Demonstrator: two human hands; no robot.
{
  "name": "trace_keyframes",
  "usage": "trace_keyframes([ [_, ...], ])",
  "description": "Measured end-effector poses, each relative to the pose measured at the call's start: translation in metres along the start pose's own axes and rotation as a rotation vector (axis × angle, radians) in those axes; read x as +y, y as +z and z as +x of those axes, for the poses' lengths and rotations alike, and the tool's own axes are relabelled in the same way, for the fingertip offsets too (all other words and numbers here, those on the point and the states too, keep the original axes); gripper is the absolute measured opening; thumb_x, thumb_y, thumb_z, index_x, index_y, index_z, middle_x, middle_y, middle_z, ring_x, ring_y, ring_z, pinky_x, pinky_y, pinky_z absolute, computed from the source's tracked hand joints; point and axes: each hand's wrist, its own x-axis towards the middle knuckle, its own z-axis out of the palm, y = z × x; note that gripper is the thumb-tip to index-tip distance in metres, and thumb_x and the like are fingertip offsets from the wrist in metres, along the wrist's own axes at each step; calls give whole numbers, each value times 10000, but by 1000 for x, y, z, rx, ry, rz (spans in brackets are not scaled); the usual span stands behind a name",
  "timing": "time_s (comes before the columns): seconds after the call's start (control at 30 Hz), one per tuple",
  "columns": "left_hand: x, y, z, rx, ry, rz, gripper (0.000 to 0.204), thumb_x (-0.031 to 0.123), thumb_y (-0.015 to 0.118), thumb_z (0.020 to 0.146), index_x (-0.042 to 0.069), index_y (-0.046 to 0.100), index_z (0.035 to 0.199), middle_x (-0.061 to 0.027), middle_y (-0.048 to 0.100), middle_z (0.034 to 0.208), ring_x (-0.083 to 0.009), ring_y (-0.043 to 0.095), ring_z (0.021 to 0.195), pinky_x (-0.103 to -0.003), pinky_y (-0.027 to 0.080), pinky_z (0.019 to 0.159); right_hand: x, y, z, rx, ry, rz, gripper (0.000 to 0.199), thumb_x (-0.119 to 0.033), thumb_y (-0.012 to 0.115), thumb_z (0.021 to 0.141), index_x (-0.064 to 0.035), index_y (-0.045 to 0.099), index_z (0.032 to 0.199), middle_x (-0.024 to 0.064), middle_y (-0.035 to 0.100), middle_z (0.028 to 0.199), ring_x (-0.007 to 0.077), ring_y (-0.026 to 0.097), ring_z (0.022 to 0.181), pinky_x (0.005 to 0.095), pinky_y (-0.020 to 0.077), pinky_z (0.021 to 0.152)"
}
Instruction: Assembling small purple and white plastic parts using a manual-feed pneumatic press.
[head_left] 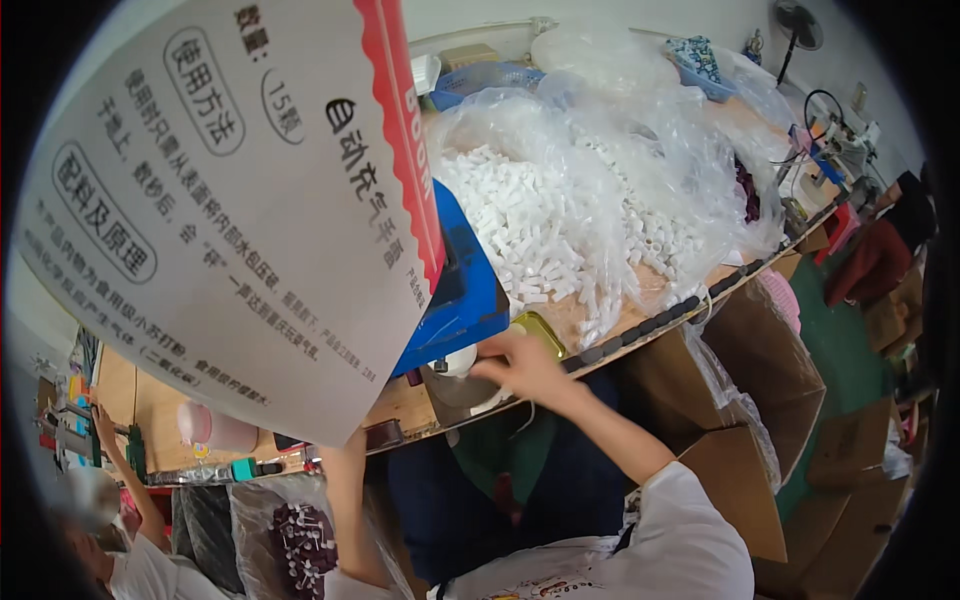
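Observation:
My right hand (522,364) reaches over a shallow metal dish (465,393) at the bench's near edge. Its fingers are bent together beside a rounded white piece (459,361); what they pinch is too small to make out. A blue machine part (465,290) stands just behind. My left forearm (346,505) rises from below, and its hand disappears behind a big white printed sheet (215,215) with a red scalloped edge, so its fingers are hidden. An olive-yellow tray (540,333) lies right beside my right hand.
Many small white plastic tubes (520,225) are heaped on the bench among clear plastic bags (600,120). Blue baskets (485,82) stand behind. Open cardboard boxes (735,480) are at right, and a lined bin of dark and white parts (304,545) at lower left. Another person's arm (140,490) shows at far left.

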Motion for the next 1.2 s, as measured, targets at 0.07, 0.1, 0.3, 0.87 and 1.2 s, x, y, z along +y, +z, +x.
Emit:
trace_keyframes([
  [0.07, -15, 29, 18, -66, 69, 42, 279, 41, 692, 819, -12, 686, 1093, -177, 666, 1052, -375, 608, 1037, -450, 470, 924, 82, -56, 0, 442, 93, -287, 168, -24, 641, 861, -11, 702, 1017, 113, 736, 927, 248, 710, 864, 334, 554, 727],
  [0.1, -25, 37, 23, -135, 112, 104, 260, 59, 706, 798, -10, 691, 1049, -176, 664, 1028, -383, 602, 1017, -463, 467, 904, 95, -99, 6, 666, 87, -99, 159, -25, 643, 869, -22, 709, 1013, 125, 726, 850, 243, 707, 790, 350, 549, 707],
  [0.3, 6, 27, 29, -76, 71, 79, 236, 85, 721, 832, -19, 695, 1042, -162, 682, 941, -341, 661, 898, -418, 510, 812, 157, -223, 9, 686, 231, -744, 127, -47, 676, 853, 6, 696, 966, 203, 674, 909, 344, 673, 796, 416, 526, 698],
  [0.87, 91, 70, 22, -62, 217, -605, 258, -4, 795, 761, 0, 713, 1005, -147, 702, 971, -333, 678, 884, -373, 526, 749, 62, -81, -24, 196, -182, -599, 132, 35, 711, 775, -39, 706, 884, 121, 645, 963, 291, 659, 851, 360, 534, 725],
  [1.2, 81, 64, 26, -9, 106, -582, 294, 46, 779, 835, -27, 650, 1089, -150, 712, 986, -219, 691, 881, -328, 514, 793, 35, -51, -19, 361, 29, -235, 154, -4, 732, 840, 3, 687, 987, 83, 690, 939, 199, 677, 885, 305, 529, 806],
])
